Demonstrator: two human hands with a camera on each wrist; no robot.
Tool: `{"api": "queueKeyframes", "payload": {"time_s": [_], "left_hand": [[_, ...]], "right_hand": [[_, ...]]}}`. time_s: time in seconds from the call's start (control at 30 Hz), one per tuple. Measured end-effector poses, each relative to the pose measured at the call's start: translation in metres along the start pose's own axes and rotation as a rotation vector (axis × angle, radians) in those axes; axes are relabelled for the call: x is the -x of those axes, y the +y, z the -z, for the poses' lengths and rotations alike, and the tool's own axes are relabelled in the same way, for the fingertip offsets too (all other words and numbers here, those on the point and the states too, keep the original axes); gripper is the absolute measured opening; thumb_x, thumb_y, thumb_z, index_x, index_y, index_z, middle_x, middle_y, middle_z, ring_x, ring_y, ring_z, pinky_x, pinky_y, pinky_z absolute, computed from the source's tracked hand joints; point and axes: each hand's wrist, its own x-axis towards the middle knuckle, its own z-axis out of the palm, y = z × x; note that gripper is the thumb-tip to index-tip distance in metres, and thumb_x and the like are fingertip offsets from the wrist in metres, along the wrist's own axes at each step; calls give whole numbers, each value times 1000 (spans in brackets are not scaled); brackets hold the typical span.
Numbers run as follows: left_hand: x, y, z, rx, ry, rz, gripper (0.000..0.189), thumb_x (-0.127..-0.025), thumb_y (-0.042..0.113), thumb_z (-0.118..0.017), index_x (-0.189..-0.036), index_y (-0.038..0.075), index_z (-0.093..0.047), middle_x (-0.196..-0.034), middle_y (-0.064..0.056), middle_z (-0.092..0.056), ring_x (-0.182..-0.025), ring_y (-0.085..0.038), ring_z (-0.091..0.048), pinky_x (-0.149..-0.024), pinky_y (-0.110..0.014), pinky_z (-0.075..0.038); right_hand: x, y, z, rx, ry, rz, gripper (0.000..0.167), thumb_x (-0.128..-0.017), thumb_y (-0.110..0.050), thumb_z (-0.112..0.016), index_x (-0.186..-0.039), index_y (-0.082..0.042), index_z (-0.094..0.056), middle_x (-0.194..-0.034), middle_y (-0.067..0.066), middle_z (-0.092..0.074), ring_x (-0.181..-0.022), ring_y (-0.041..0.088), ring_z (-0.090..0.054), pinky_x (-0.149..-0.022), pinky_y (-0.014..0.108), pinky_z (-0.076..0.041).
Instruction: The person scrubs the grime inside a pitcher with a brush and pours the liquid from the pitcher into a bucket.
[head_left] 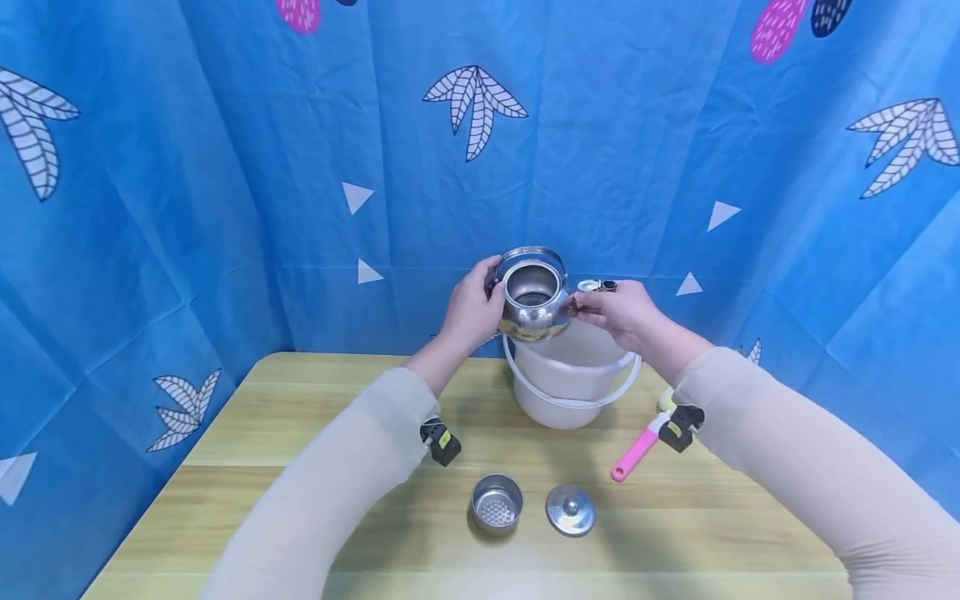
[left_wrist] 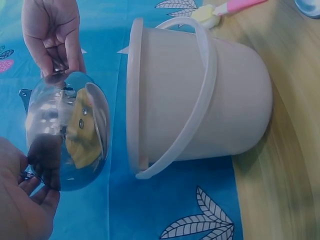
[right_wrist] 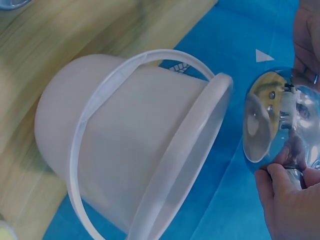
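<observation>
A shiny metal teapot hangs in the air above the white bucket, its lidless round mouth facing the head camera. My left hand grips the teapot's left side, thumb near the rim. On the other side, the fingers of my right hand pinch what looks like the short spout; the right wrist view shows the teapot with that hand closed on this part. In the left wrist view, the teapot's rounded body stays apart from the bucket's rim.
A perforated metal strainer cup and a small knobbed lid lie on the wooden table. To the right lies a pink-handled brush, partly hidden by my right sleeve. A blue patterned curtain surrounds the table.
</observation>
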Motion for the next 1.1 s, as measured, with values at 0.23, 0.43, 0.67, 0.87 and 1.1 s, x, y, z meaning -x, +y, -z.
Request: {"api": "queueKeyframes", "payload": {"time_s": [0.23, 0.43, 0.67, 0.87, 1.1], "left_hand": [[-1, 1, -8, 37, 4, 6, 47, -104, 15, -51, -150, 10, -44, -146, -11, -54, -134, -23, -51, -109, -36, -44], [-2, 5, -15, 50, 7, 15, 47, -105, 15, -51, -151, 11, -43, -148, -10, -52, -135, -21, -49, -111, -33, -42], [-3, 5, -22, 124, 14, 24, 48, -103, 11, -55, -150, 11, -45, -149, -9, -51, -136, -18, -48, -109, -26, -42], [-2, 1, -30, 161, 29, -8, 49, -100, 5, -57, -149, 8, -46, -148, -10, -51, -136, -19, -49, -108, -22, -42], [-1, -2, -38, 172, 45, -26, 52, -98, 1, -59, -148, 6, -46, -148, -12, -52, -135, -21, -50, -107, -21, -43]], "right_hand": [[-1, 0, 5, 34, 22, 16, 28, -98, 3, -58, -125, 8, -53, -113, 13, -59, -84, 10, -68, -94, 27, -54], [-3, 0, 11, 45, 46, 35, 37, -98, 3, -58, -133, 10, -50, -103, 7, -63, -87, 9, -67, -94, 27, -54], [-5, 4, 17, 41, 55, 14, 43, -100, -1, -57, -141, 8, -46, -127, 17, -56, -108, 19, -64, -95, 24, -53], [-8, 12, 21, 24, 66, 38, 44, -99, -2, -59, -141, 9, -47, -121, 15, -60, -111, 20, -64, -98, 26, -51], [-5, 21, 24, -36, 76, 143, 24, -95, 1, -65, -117, 7, -62, -103, 12, -70, -92, 12, -70, -91, 26, -56]]}}
